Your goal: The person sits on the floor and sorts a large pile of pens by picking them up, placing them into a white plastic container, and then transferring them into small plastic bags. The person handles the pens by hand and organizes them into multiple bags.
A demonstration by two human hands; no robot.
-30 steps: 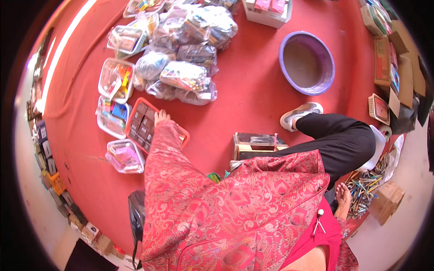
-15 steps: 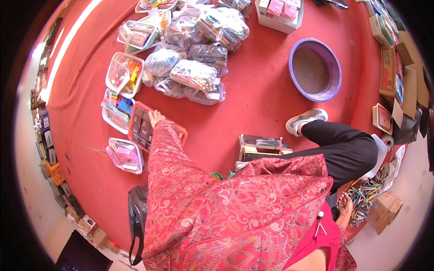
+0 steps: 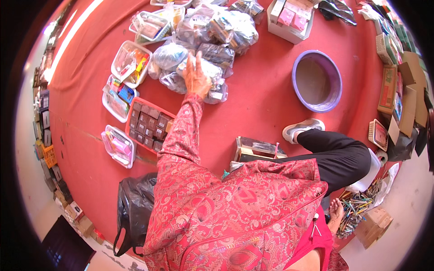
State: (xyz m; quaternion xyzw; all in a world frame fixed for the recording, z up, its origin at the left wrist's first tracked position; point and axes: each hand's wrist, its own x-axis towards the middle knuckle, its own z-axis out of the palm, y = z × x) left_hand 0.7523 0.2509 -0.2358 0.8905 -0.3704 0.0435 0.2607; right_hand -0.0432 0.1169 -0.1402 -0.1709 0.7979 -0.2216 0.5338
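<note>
My left hand point(image 3: 196, 81) is stretched forward, fingers spread, over a clear plastic bag of pens point(image 3: 210, 70). Whether the palm touches the bag cannot be made out. Other tied bags point(image 3: 170, 56) lie heaped around it. Left of my sleeve is a red basket point(image 3: 143, 143) filled with small dark boxes, its right side partly covered by my arm. Low at the right, my right hand point(image 3: 335, 210) rests with fingers loosely apart and nothing seen in them. It lies beside a heap of loose pens and pencils point(image 3: 357, 210).
White baskets of stationery point(image 3: 113, 67) line the left. A purple tub point(image 3: 340, 86) of murky water stands at the right, with a white box point(image 3: 294, 36) of pink packs behind it. A dark wooden box point(image 3: 257, 147) sits before me. A black bag point(image 3: 135, 198) is at my left.
My left hand has left the red basket and moved forward and right to the bags of pens. The dark boxes in the basket now show more fully. My right hand stays by the pens.
</note>
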